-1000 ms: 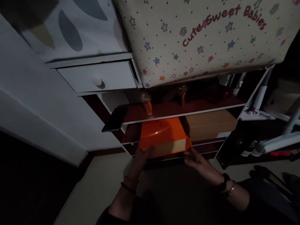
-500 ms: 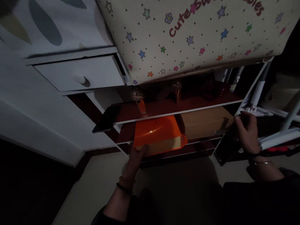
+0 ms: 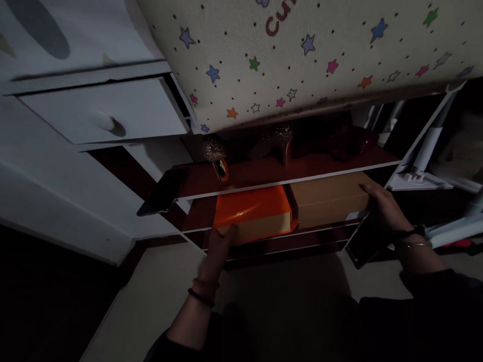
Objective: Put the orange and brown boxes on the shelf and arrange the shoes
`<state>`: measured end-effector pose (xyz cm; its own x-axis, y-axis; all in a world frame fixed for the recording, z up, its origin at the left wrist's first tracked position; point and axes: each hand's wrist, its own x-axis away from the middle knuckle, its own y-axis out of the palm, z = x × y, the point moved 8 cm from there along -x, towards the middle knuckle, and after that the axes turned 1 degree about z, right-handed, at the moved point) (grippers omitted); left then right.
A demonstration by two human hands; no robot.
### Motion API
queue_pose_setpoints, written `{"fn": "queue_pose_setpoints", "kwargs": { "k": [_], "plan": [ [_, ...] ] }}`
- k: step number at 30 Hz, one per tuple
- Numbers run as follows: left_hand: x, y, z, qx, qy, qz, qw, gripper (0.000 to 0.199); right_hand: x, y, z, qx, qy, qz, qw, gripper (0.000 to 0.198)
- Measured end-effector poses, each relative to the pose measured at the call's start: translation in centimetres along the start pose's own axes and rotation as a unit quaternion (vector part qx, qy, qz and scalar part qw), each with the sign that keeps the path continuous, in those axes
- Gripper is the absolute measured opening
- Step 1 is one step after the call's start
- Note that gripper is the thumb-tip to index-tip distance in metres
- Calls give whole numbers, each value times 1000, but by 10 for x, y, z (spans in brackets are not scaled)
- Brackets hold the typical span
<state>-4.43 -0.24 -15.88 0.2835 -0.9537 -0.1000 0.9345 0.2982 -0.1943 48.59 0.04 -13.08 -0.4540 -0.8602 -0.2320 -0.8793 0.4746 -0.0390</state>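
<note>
- While your left hand (image 3: 219,247) is at the front left corner of the orange box (image 3: 252,205), its thumb lies against the pale front face.
- The left grip is narrow and holds the orange box at that corner.
- Your right hand (image 3: 388,209) is at the right end of the brown cardboard box (image 3: 329,198), fingertips at its top edge. Because this area is dark, you cannot tell whether the right grip is closed on it.
- The orange box sits on the lower shelf (image 3: 198,216), to the left of the cardboard box and just beside it. Its front part extends out from beneath the upper shelf (image 3: 249,176).
- On the upper shelf, note the glittery high-heeled shoes (image 3: 214,150) and, toward the right, a glossy dark red item (image 3: 365,141).
- A dark, flat phone-like device (image 3: 163,192) lies at the left end of the upper shelf, overhanging its edge.
- Above the shelves hangs a star-patterned cloth (image 3: 270,78). To its left is a white drawer (image 3: 140,112) with a round knob (image 3: 102,120).
</note>
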Motion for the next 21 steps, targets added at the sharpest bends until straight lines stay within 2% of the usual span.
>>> {"fn": "queue_pose_setpoints", "kwargs": {
  "k": [3, 5, 12, 16, 21],
  "plan": [
    [-2, 3, 2, -12, -12, 10, 1000, 40, -1, 9, 7, -48, 59, -40, 996, 50],
    [-4, 4, 3, -15, -12, 19, 1000, 42, 0, 11, 6, -54, 63, -39, 996, 49],
    [-9, 5, 2, -20, 4, 9, 1000, 49, 6, 20, 5, -63, 53, -50, 995, 56],
    [-13, 2, -2, -45, -13, 33, 998, 49, 6, 20, 1, -28, 34, -39, 998, 60],
    [-14, 1, -1, -3, -5, 34, 999, 50, 9, 25, -5, -30, 21, -30, 999, 58]
  ]
}}
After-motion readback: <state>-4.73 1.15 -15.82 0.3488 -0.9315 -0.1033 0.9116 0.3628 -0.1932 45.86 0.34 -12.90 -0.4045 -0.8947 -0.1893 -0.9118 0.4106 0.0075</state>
